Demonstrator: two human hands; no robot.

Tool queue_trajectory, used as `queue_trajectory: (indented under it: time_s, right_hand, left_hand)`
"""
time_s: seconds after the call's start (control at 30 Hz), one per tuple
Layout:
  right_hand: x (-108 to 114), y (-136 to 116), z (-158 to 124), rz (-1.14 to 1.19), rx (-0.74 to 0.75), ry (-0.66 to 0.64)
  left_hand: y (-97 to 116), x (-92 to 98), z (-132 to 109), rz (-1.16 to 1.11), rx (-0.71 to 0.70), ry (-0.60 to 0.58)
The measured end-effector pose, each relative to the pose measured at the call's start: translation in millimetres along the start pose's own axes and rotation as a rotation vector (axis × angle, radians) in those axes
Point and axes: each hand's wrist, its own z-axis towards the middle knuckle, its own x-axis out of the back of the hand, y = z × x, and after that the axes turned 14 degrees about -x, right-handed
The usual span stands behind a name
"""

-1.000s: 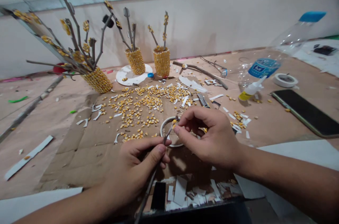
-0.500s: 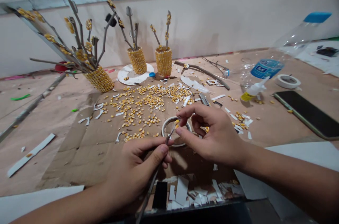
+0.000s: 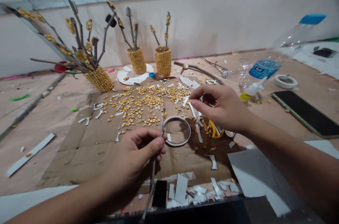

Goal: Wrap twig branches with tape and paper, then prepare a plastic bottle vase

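Left hand point(image 3: 137, 151): thumb and fingers clamped on a thin grey twig point(image 3: 162, 123), held like a pencil with the tip raised, probably to keep its end free.
Right hand point(image 3: 221, 107): over the loose yellow corn kernels point(image 3: 143, 102), thumb and forefinger nearly together; I cannot tell whether they grip one.
White tape ring point(image 3: 177, 131): flat beside the twig tip on the brown cardboard sheet point(image 3: 92, 146).
Small glue bottle point(image 3: 251, 90): near the right hand on the tabletop point(image 3: 47, 111).

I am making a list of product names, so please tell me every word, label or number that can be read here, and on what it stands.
Blue label on the plastic bottle: white print, too blurred to read.
Yellow band on the glue bottle: too small to read.
Nothing else shows any text.
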Motion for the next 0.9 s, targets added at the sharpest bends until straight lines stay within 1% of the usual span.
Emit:
queue_trajectory:
  time_s: [0.1,0.2,0.3,0.4,0.5,0.6,0.73,0.9]
  right_hand:
    - [-1.8,10.1,7.8,-0.329,0.040,-0.153]
    - [-10.9,12.8,9.0,-0.520,0.037,-0.240]
    - [-15.3,10.6,8.0,-0.574,0.041,-0.282]
    - [-10.9,6.4,6.4,-0.606,0.005,-0.307]
    - [-3.8,2.2,4.0,-0.665,-0.058,-0.305]
    - [-0.4,-0.8,1.7,-0.725,-0.091,-0.284]
    - [-3.2,-2.5,0.9,-0.777,-0.119,-0.293]
    - [-7.7,-4.6,3.6,-0.816,-0.169,-0.319]
  left_hand:
    - [-1.1,-0.3,4.3,-0.012,-0.023,0.007]
    - [-1.4,-1.0,6.5,-0.029,-0.062,0.005]
    - [-0.6,-0.4,6.6,-0.030,-0.065,-0.005]
    - [0.3,0.8,6.1,-0.032,-0.036,-0.027]
    - [1.2,0.8,5.8,-0.011,-0.020,-0.029]
    - [2.1,-1.2,5.8,0.010,-0.006,-0.033]
    - [1.5,-3.3,5.9,0.019,0.023,-0.048]
    - [-3.9,-1.6,4.7,-0.006,0.030,-0.055]
